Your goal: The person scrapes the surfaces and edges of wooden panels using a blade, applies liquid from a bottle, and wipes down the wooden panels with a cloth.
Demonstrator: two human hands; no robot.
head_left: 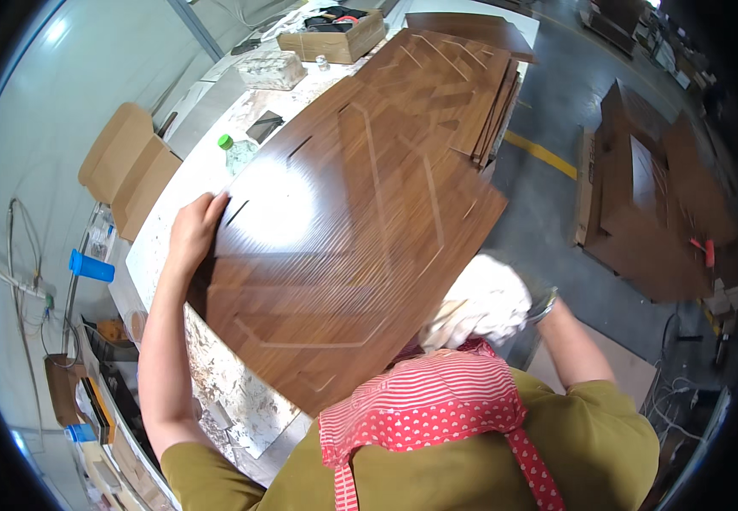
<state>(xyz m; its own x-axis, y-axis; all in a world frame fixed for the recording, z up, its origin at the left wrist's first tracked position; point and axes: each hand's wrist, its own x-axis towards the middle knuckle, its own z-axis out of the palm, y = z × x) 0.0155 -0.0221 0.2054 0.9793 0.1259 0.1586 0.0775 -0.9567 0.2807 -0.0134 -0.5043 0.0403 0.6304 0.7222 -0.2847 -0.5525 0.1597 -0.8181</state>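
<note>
A large brown wood-grain panel [326, 230] with pale angular inlaid lines is tilted in front of me over the table. My left hand [197, 228] grips its left edge, thumb on the upper face and the other fingers out of sight underneath. At the panel's right side, my right hand [541, 308] is bunched into a white cloth [486, 298]; the cloth hides its fingers. A glossy patch of light reflects off the panel near my left hand. Further back, similar brown panels [437, 72] lie stacked.
On the white table [169, 200] stand a green-capped bottle [237, 153], a paint-stained block [271, 70] and a cardboard box [335, 41]. An open carton [131, 166] and a blue cup [91, 266] are at the left. Brown furniture pieces [658, 213] stand on the floor at right.
</note>
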